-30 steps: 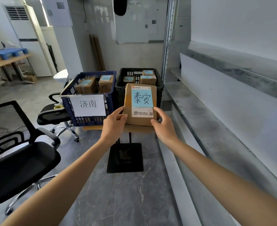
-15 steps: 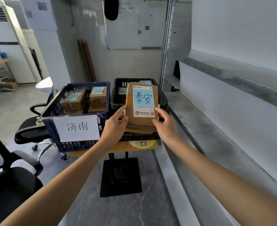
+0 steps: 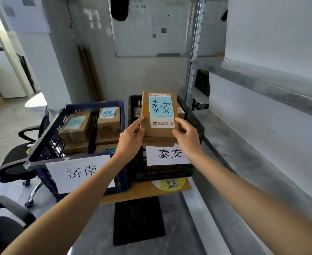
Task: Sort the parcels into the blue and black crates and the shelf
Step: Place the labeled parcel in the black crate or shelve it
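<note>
**Asker:** Where does the parcel lie from your fingers?

**Me:** Between them. My left hand grips its near left corner and my right hand its near right corner, both clamped on the cardboard.

**Asker:** And its long axis?

**Me:** It points straight away from me. The far end reaches out over the black crate, which stands at the right end of the bench, just beside the blue crate.

**Asker:** Which hand is nearer the drop?

**Me:** Neither, the crate is dead ahead and below. The blue note on the parcel matches the crate's sign, so I'd ease it forward and down, far end first. Other parcels are already inside, so it may land tilted.
</note>
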